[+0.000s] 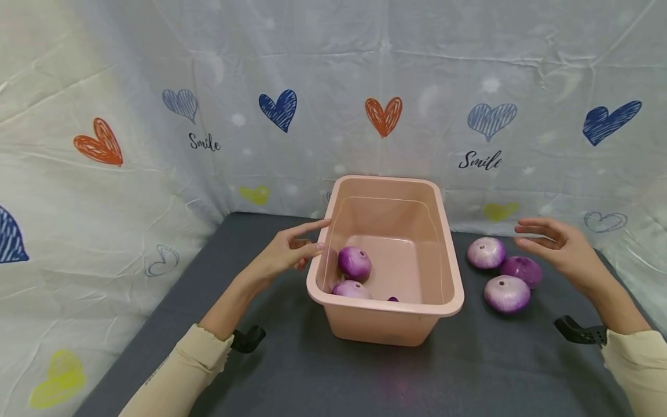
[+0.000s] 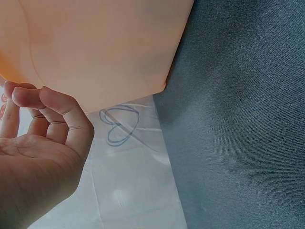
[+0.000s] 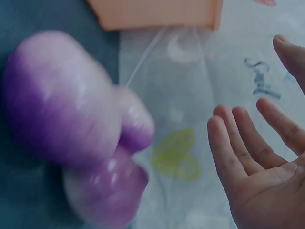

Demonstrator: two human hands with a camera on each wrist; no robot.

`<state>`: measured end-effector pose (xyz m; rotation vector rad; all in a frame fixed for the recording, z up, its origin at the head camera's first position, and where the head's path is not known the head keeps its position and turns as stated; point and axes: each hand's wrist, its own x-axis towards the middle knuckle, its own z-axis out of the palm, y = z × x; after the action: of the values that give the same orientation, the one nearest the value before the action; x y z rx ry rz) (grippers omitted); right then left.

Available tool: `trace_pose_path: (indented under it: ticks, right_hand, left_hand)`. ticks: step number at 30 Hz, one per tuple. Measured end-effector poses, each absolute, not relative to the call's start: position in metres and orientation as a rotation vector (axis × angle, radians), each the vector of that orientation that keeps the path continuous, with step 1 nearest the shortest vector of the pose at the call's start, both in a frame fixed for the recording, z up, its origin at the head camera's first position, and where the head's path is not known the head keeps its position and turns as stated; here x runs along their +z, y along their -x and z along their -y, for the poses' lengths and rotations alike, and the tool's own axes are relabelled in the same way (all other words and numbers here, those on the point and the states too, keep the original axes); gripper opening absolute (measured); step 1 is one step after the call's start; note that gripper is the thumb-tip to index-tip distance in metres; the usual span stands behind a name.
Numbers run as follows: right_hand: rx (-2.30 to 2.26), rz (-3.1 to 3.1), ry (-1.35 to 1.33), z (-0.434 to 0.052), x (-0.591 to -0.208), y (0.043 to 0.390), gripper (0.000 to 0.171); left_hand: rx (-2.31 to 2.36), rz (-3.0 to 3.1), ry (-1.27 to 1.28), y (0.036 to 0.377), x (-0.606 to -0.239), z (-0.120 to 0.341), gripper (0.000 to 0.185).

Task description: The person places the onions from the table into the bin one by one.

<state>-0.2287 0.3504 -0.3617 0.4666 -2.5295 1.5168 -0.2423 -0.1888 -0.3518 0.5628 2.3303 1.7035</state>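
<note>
Onions by a pink tub on a dark surface

Onions number six in the head view: three lie inside the tub [image 1: 387, 191], one full [image 1: 354, 262], one half hidden by the near wall [image 1: 351, 288], and one only a sliver [image 1: 393, 299]. Three more sit on the dark grey surface [image 1: 292, 376] at the tub's 3 o'clock: a pale one [image 1: 486, 252], a darker one [image 1: 523, 270] and a near one [image 1: 507, 293], clustered and touching or nearly so. A white backdrop [image 1: 130, 174] printed with hearts and "Smile" walls the surface on the left, far and right sides; the near half of the surface is bare. The left hand [image 1: 289, 250] is at the tub's 9 o'clock, forefinger stretched to the rim, other fingers loosely bent, grasping nothing. The right hand [image 1: 557, 246] hovers released, fingers straight, just to the 3 o'clock of the outside onions.

From the left wrist, the left hand [image 2: 38, 157] shows curled fingers against or just beside the tub's outer wall [image 2: 95, 43]; contact is unclear. Grey surface fills the right side.

From the right wrist, the right hand [image 3: 257, 162] is spread and empty, with the three outside onions [image 3: 62, 100] blurred at 9 o'clock and the tub's corner [image 3: 157, 12] at 12.
</note>
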Motion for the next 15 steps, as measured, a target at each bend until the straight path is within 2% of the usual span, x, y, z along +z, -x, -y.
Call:
trace_pose_path:
  ticks: [10, 15]
  right_hand:
    - [1.388, 2.626, -0.367, -0.383, -0.395, 0.218, 0.054]
    - [1.338, 2.732, -0.271, -0.390, -0.407, 0.220, 0.066]
  left_hand:
    - [1.703, -2.330, -0.555, 0.242, -0.351, 0.189, 0.055]
    - [1.708, -2.326, -0.550, 0.241, -0.351, 0.188, 0.055]
